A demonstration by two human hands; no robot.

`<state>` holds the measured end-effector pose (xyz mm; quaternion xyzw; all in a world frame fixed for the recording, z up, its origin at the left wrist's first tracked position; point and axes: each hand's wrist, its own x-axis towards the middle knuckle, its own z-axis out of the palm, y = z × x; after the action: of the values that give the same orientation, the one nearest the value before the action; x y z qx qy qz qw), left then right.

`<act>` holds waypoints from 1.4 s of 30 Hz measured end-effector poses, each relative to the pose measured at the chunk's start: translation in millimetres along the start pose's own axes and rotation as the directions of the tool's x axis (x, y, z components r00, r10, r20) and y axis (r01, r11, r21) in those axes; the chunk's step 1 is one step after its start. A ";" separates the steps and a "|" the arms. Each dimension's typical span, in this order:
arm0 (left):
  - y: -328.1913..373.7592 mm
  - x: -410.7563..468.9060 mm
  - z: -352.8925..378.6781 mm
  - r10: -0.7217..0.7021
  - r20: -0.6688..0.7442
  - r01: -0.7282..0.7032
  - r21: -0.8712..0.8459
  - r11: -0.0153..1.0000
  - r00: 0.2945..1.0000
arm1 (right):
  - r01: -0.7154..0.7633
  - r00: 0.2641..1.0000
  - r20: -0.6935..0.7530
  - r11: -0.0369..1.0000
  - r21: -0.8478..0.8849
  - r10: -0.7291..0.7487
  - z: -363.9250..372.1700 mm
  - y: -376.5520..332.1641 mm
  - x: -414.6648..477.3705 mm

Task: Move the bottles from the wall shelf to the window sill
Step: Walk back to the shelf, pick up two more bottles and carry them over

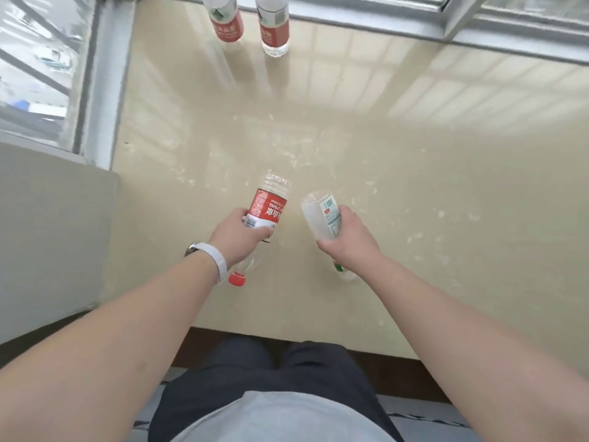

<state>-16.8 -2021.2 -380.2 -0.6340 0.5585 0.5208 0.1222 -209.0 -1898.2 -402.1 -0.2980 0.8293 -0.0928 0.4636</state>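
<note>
My left hand [240, 237] grips a clear bottle with a red label [269, 204]; its base points away from me and its red cap shows below my wrist. My right hand [345, 237] grips a clear frosted bottle with a white label [322, 215], its base also tilted away from me. Both bottles hang over the near part of the beige window sill [414, 193]. Two more red-labelled bottles stand upright at the sill's far edge, one on the left [227, 22] and one on the right [274, 27], close to the window frame.
Window frames [478, 30] run along the far edge, and another [105, 84] along the left side. A pale wall ledge [54, 244] juts in at the near left. The sill's dark front edge [318, 346] lies just beyond my legs.
</note>
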 end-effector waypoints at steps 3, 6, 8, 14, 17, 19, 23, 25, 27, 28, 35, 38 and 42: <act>6.6 28.1 5.7 0.009 0.015 -0.010 0.048 0.999 1.000 | -0.015 0.999 -0.028 0.999 0.033 0.016 5.7 3.3 17.3; 17.0 49.1 13.9 0.004 0.044 -0.007 0.065 0.998 0.999 | -0.034 0.997 -0.062 0.996 0.078 0.039 5.9 7.4 30.8; 23.1 57.6 18.5 0.000 0.050 -0.004 0.086 0.996 0.999 | -0.051 0.994 -0.087 0.994 0.100 0.060 3.7 8.1 33.3; 35.3 69.4 19.0 0.012 0.101 -0.025 0.127 0.992 0.995 | -0.061 0.993 -0.096 0.992 0.113 0.072 -1.3 13.1 40.1; 40.2 69.1 9.5 0.013 0.088 -0.025 0.135 0.991 0.996 | -0.062 0.991 -0.110 0.993 0.101 0.073 -6.0 9.9 33.7; 43.7 64.5 0.1 0.018 0.086 -0.031 0.153 0.988 0.996 | -0.056 0.992 -0.110 0.995 0.078 0.065 -11.2 6.9 25.3; 52.4 42.2 -21.1 0.109 0.074 -0.121 0.198 0.973 0.991 | -0.015 0.992 -0.122 1.000 -0.012 0.014 -27.0 -0.1 2.8; 55.7 25.6 -31.8 0.200 0.083 -0.215 0.239 0.947 0.976 | 0.021 0.989 -0.142 0.998 -0.061 -0.030 -35.7 -6.5 -11.1; 59.1 6.7 -39.8 0.311 0.113 -0.331 0.327 0.885 0.944 | 0.068 0.983 -0.162 0.991 -0.113 -0.086 -44.5 -14.7 -24.8; 61.0 -5.3 -44.2 0.370 0.130 -0.391 0.377 0.840 0.920 | 0.090 0.978 -0.174 0.987 -0.134 -0.113 -49.0 -20.2 -33.3; 68.1 -87.5 -74.1 0.708 0.168 -0.652 0.574 0.495 0.686 | 0.164 0.933 -0.263 0.940 -0.298 -0.246 -71.8 -54.1 -104.7; 63.3 -113.0 -87.7 0.778 0.181 -0.682 0.623 0.383 0.602 | 0.148 0.915 -0.304 0.922 -0.359 -0.265 -77.4 -67.8 -140.0; 57.7 -143.1 -107.8 0.823 0.217 -0.695 0.667 0.267 0.524 | 0.114 0.885 -0.373 0.907 -0.404 -0.277 -81.6 -84.7 -189.6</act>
<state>15.3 -2037.5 -195.5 -0.2337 0.9489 0.2097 0.0322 -167.2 -1866.3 -185.3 -0.4364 0.8770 -0.0436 0.1963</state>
